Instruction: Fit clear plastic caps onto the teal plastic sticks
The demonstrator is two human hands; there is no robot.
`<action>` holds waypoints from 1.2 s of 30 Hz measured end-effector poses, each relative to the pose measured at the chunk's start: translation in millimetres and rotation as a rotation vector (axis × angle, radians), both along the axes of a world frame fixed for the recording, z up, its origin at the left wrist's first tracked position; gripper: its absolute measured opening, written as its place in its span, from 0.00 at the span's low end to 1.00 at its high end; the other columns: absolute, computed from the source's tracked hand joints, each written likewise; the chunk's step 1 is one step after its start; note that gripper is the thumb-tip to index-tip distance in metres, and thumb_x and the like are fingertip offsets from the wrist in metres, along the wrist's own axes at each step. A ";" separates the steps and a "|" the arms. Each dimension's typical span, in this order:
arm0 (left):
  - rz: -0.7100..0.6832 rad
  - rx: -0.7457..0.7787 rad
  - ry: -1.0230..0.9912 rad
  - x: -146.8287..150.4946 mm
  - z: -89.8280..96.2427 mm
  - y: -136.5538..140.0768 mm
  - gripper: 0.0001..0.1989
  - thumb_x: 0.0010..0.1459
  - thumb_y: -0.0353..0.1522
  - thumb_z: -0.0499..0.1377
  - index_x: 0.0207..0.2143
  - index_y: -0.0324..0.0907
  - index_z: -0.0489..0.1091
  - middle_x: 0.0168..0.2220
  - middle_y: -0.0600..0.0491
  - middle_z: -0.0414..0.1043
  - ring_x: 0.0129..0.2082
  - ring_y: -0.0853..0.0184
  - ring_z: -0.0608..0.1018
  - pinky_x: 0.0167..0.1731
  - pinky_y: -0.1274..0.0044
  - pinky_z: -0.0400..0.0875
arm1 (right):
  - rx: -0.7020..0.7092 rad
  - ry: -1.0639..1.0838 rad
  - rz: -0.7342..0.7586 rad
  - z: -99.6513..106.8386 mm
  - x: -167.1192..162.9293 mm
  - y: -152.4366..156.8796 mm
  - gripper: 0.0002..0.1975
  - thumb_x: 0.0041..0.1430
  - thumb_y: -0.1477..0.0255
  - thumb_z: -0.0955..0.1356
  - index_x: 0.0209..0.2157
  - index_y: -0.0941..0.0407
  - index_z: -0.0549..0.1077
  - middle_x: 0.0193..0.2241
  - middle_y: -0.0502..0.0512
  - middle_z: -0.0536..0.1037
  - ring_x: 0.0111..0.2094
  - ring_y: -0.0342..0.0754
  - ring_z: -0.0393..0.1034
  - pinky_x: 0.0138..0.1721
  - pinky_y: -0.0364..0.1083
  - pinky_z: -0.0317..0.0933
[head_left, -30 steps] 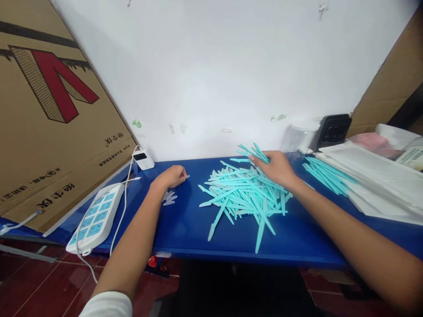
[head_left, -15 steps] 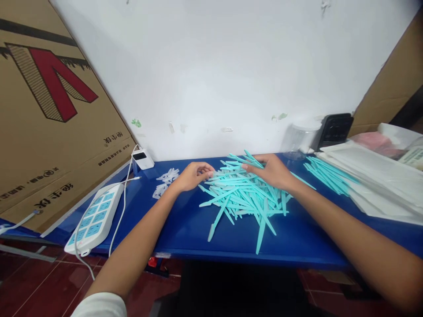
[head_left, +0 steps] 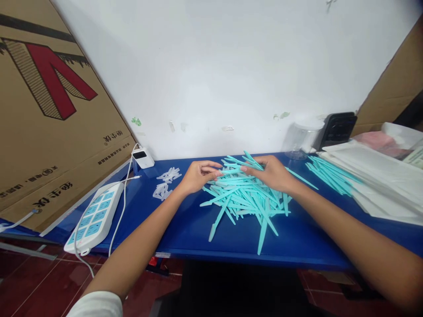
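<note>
A loose heap of turquoise eyebrow razors [head_left: 244,198], slim sticks with paler ends, lies on the blue table [head_left: 185,229]. My right hand [head_left: 271,172] is closed at the heap's back right, with several razors fanning up past its fingers. Between the two hands, one razor [head_left: 231,171] lies nearly level, its right end by my right thumb. My left hand [head_left: 200,176] pinches at its left end; the fingertips partly hide the grip. Left of that hand are small clear plastic caps [head_left: 169,175] in a loose cluster.
A white power strip [head_left: 95,218] with cables and a small white device [head_left: 143,157] stand at left, beside a large cardboard box [head_left: 66,154]. To the right are more razors [head_left: 330,175], white sheets [head_left: 390,185], a clear jar [head_left: 302,138] and a black stand [head_left: 339,130].
My left hand has moved right, closer to my right hand, and now meets the end of a razor between them. My right hand stays almost in place, still holding razors.
</note>
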State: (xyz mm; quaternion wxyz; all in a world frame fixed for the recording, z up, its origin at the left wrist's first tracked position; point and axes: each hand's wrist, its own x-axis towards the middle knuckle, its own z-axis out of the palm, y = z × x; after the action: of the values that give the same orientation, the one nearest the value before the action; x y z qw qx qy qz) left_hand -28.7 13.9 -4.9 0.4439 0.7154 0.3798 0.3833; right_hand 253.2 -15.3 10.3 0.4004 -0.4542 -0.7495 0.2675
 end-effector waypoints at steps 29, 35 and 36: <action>0.412 0.156 1.087 -118.2 28.0 43.3 0.08 0.51 0.35 0.70 0.34 0.42 0.81 0.30 0.49 0.80 0.29 0.63 0.78 0.31 0.76 0.67 | -0.003 -0.027 -0.231 1.1 9.3 11.6 0.22 0.59 0.52 0.70 0.26 0.57 0.74 0.21 0.49 0.70 0.26 0.47 0.63 0.31 0.47 0.54; 0.359 0.021 1.072 -120.2 17.2 48.1 0.11 0.48 0.40 0.70 0.26 0.42 0.77 0.28 0.48 0.80 0.26 0.63 0.77 0.26 0.76 0.62 | 0.006 -0.030 -0.219 -1.6 11.1 13.4 0.23 0.59 0.50 0.70 0.24 0.56 0.72 0.20 0.50 0.70 0.26 0.48 0.63 0.30 0.47 0.54; 0.321 0.032 1.041 -117.1 15.2 48.6 0.12 0.49 0.41 0.70 0.26 0.43 0.76 0.27 0.49 0.80 0.26 0.63 0.77 0.26 0.76 0.62 | -0.002 -0.031 -0.216 -1.3 11.0 13.2 0.23 0.59 0.50 0.70 0.24 0.56 0.73 0.20 0.50 0.70 0.26 0.48 0.63 0.30 0.47 0.54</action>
State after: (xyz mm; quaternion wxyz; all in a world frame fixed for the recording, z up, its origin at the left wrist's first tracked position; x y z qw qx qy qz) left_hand -145.8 62.4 10.3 0.1224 0.7503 0.6480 0.0470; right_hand 264.2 -2.1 9.1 0.4148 -0.5370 -0.7019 0.2166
